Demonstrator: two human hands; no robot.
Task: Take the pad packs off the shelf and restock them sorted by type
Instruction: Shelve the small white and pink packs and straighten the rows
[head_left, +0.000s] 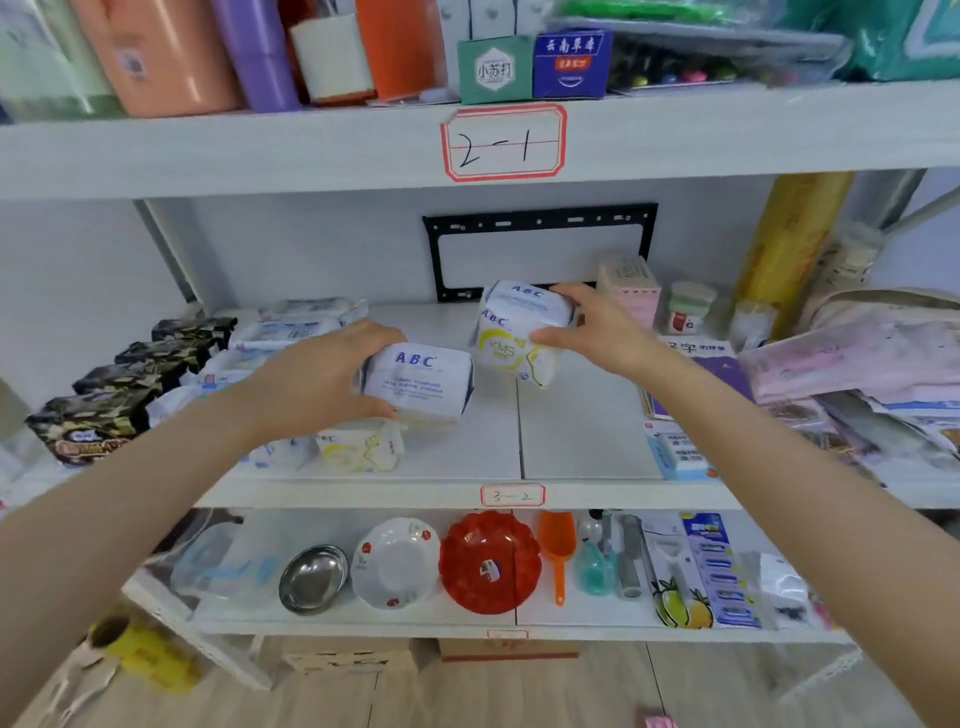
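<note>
On the middle shelf (571, 415), my left hand (322, 374) grips a white ABC pad pack (421, 384) with blue print, held above a yellow-and-white ABC pack (358, 449) lying at the shelf's front. My right hand (587, 327) grips a white-and-yellow ABC KMS pack (514, 338), lifted and tilted near the shelf's middle. A row of black patterned pad packs (130, 384) runs along the left side, with a row of white-and-blue pad packs (291, 332) just to their right.
A pink box (628, 291) and small jar (688, 306) stand at the back right; booklets and bags crowd the right end. The lower shelf holds bowls, a red plate (488, 564) and an orange scoop. Bottles and boxes fill the top shelf labelled 2-1.
</note>
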